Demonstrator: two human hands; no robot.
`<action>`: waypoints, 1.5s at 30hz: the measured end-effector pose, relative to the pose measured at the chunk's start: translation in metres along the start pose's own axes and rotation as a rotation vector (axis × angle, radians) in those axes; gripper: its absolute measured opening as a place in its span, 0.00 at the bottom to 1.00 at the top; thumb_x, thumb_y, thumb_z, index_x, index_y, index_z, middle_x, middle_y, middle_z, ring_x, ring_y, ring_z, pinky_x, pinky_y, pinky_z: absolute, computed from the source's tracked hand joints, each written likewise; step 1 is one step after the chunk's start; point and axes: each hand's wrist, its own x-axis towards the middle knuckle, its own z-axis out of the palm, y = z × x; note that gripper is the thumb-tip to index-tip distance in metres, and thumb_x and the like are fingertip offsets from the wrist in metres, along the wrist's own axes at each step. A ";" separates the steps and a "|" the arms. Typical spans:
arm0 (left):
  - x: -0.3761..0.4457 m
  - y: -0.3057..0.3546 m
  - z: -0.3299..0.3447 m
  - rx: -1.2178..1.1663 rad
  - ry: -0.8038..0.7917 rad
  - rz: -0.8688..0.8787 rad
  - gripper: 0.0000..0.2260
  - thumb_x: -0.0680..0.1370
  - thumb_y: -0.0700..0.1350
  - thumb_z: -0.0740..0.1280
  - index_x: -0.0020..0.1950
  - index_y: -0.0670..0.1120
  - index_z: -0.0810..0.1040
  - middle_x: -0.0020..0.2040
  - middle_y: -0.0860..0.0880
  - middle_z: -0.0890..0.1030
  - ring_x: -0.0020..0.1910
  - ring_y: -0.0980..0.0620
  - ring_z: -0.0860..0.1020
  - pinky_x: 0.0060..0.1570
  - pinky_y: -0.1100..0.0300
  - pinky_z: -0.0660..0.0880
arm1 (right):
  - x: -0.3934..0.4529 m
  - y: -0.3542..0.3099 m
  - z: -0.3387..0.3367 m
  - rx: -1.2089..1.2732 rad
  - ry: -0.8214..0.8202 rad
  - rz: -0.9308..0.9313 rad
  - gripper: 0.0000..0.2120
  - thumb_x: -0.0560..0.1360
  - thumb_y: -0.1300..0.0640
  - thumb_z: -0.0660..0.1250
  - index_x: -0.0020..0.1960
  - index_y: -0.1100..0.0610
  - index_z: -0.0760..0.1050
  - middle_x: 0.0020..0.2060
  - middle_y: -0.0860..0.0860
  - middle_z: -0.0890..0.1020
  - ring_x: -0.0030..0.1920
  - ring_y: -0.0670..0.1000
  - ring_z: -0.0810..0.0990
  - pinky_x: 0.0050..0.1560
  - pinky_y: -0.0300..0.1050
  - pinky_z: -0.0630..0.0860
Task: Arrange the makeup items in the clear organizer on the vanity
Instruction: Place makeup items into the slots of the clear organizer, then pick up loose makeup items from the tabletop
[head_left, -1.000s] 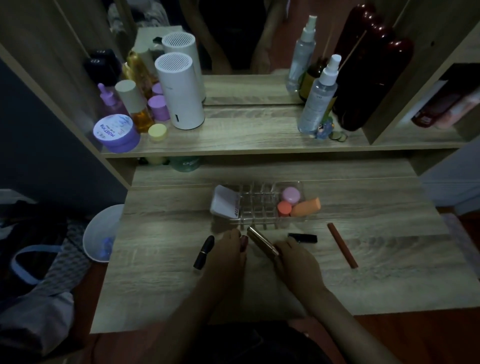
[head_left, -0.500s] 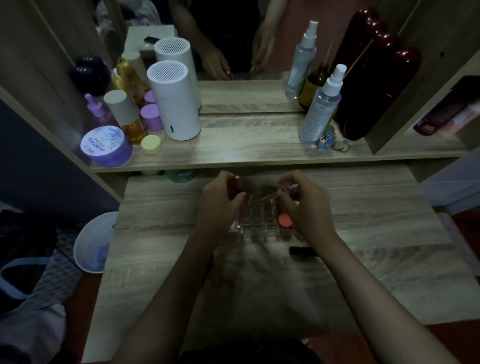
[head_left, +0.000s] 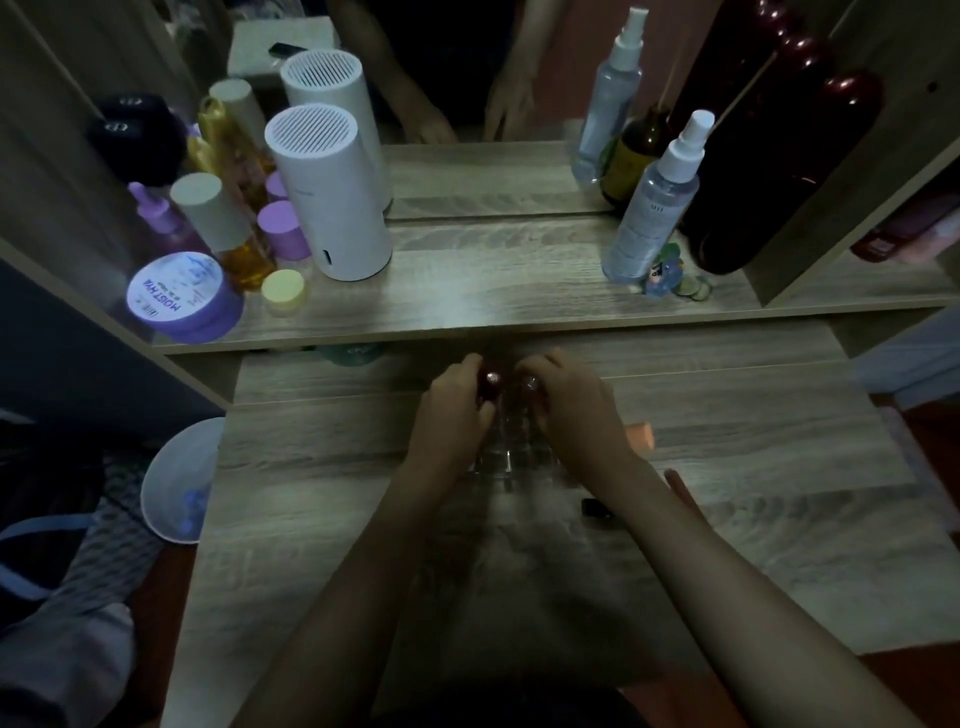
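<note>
A: How many hands at the clear organizer (head_left: 506, 457)?
B: Two. It sits mid-table (head_left: 779, 545). Left hand (head_left: 452, 410) grips one dark red lipstick (head_left: 490, 385) above it; right hand (head_left: 571, 410) pinches one shiny tube (head_left: 530, 384).
A: Inside?
B: One orange sponge (head_left: 641, 434) shows at its right end; rest hidden

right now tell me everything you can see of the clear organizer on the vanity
The clear organizer looks like transparent plastic, divided into a grid of small square compartments. It stands on the wooden vanity top, below the shelf. Both hands cover much of it: the left hand at its left side with a dark red item in its grip, the right hand over its right side. An orange sponge shows at its right end. Its other contents are hidden.
</note>
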 end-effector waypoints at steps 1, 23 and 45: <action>-0.001 -0.001 0.001 0.017 -0.004 0.000 0.14 0.74 0.38 0.67 0.59 0.40 0.74 0.53 0.40 0.80 0.52 0.45 0.79 0.51 0.54 0.78 | 0.001 0.000 0.002 -0.015 -0.015 0.013 0.14 0.74 0.64 0.65 0.58 0.57 0.75 0.54 0.57 0.79 0.51 0.56 0.79 0.46 0.49 0.75; -0.011 -0.016 -0.013 -0.015 0.024 0.018 0.27 0.69 0.41 0.74 0.66 0.41 0.70 0.61 0.40 0.76 0.60 0.44 0.75 0.60 0.51 0.73 | -0.051 0.063 -0.055 0.059 0.331 0.157 0.17 0.73 0.63 0.67 0.62 0.57 0.73 0.54 0.58 0.80 0.50 0.57 0.80 0.49 0.50 0.77; -0.132 -0.074 -0.018 0.054 -0.121 -0.332 0.21 0.72 0.43 0.72 0.63 0.42 0.71 0.59 0.41 0.76 0.55 0.46 0.77 0.52 0.53 0.75 | -0.138 0.091 -0.065 0.032 0.496 0.427 0.09 0.76 0.62 0.63 0.54 0.63 0.77 0.50 0.64 0.78 0.45 0.60 0.79 0.45 0.57 0.78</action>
